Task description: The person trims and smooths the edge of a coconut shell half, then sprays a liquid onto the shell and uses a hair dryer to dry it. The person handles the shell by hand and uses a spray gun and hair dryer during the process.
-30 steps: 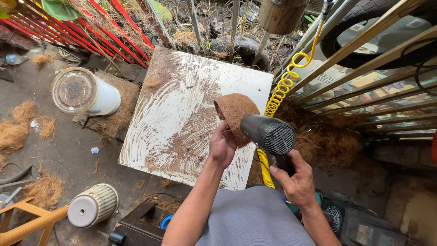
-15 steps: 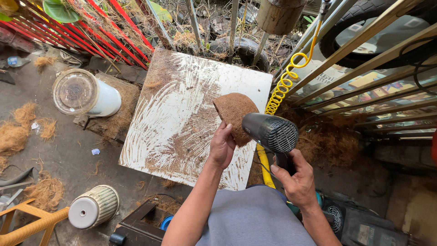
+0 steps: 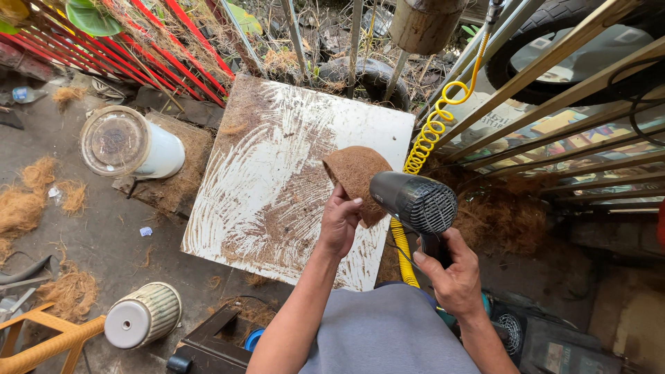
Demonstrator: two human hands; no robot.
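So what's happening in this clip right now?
A person stands over a white board smeared with brown fibre. Their left hand holds up a brown, bowl-shaped fibre shell, and their right hand holds a black hair dryer by its handle, nozzle aimed at the shell. A yellow coiled hose hangs beside them, and a white bucket lies on the ground to the left.

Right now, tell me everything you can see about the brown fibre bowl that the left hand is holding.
The brown fibre bowl is a rounded half-shell of coarse, matted fibre, like coconut husk. Its domed outside faces the camera; the hollow is hidden. The left hand grips its lower edge, fingers wrapped over the rim, holding it up above the smeared white board. The hair dryer in the right hand points its nozzle at the bowl's right side, close against it.
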